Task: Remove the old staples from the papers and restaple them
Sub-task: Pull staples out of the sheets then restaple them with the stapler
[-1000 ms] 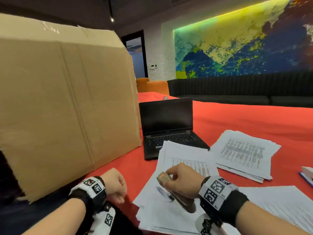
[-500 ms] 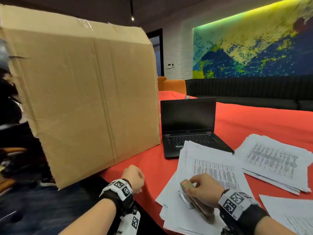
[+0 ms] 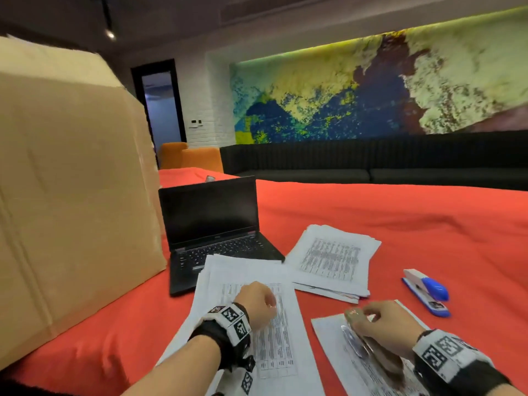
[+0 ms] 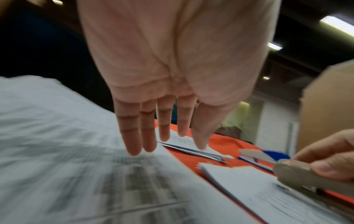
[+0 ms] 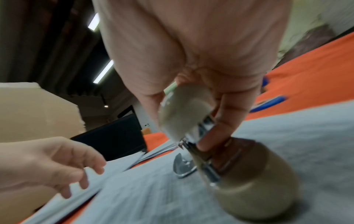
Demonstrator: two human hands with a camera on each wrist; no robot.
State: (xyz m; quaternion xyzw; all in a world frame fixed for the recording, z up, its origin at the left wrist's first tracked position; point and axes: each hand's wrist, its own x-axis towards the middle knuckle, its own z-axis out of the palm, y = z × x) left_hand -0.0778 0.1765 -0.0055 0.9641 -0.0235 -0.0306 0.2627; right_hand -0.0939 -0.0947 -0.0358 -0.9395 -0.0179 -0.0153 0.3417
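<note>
A: Since 1 second ago, what has moved?
B: Both hands. At lower centre, the left hand (image 3: 257, 302) now hovers over the middle paper stack (image 3: 281, 355), fingers (image 4: 134, 136) straight and released.
A: And lower right?
B: Right hand (image 3: 384, 328) clasps the beige stapler (image 3: 354, 332) on another sheet (image 3: 331, 338). A blue stapler (image 3: 427, 291) lies apart, farther right, on the red tablecloth (image 3: 400, 212).
</note>
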